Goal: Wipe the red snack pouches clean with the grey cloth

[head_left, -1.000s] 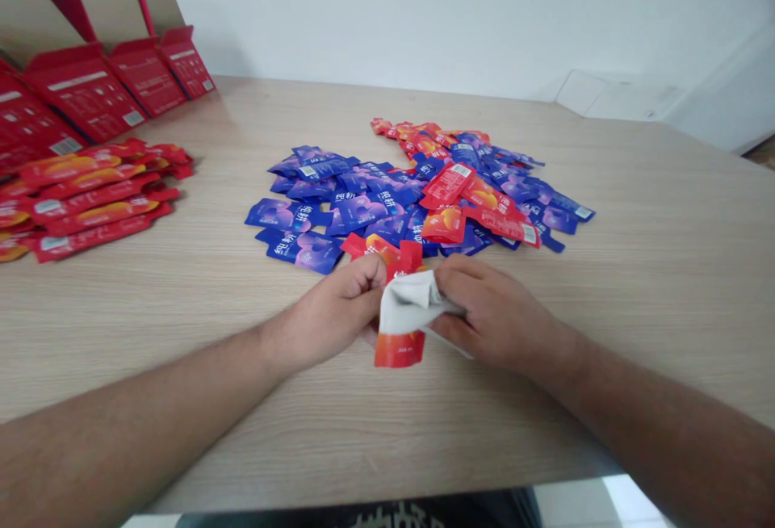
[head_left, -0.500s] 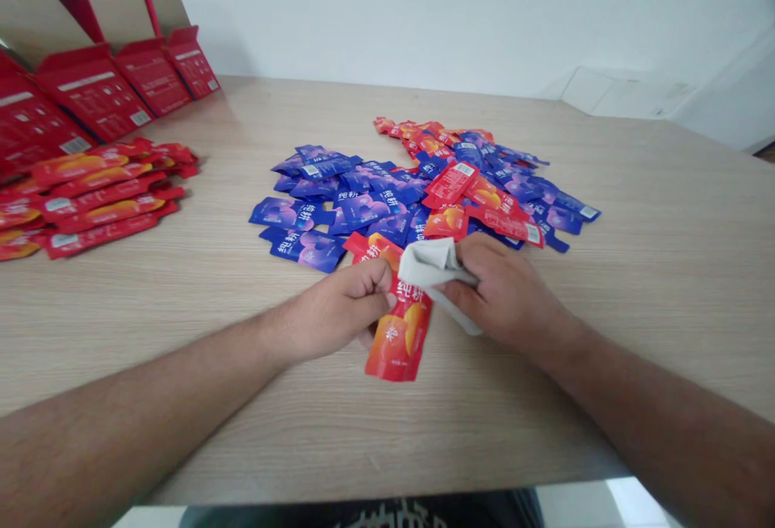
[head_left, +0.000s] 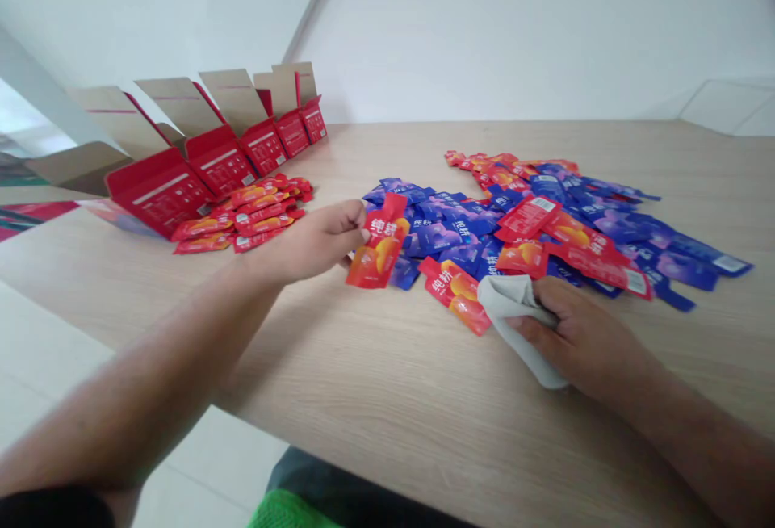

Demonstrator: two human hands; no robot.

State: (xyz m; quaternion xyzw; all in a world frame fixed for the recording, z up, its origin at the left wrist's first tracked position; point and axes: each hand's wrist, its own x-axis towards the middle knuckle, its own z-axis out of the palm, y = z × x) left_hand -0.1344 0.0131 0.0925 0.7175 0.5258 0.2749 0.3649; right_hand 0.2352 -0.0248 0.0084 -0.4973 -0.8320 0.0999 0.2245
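The left hand (head_left: 308, 242) pinches a red foil pouch (head_left: 380, 244) by its edge, while the right hand (head_left: 584, 342) clenches a grey cloth (head_left: 509, 300). Gripping only the edge seems best, leaving the pouch's printed face exposed.

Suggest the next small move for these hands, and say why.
Probably lay the red sachet from the left hand onto the pile beside the cartons: that pile holds matching red sachets, and the right hand is occupied gripping a cloth.
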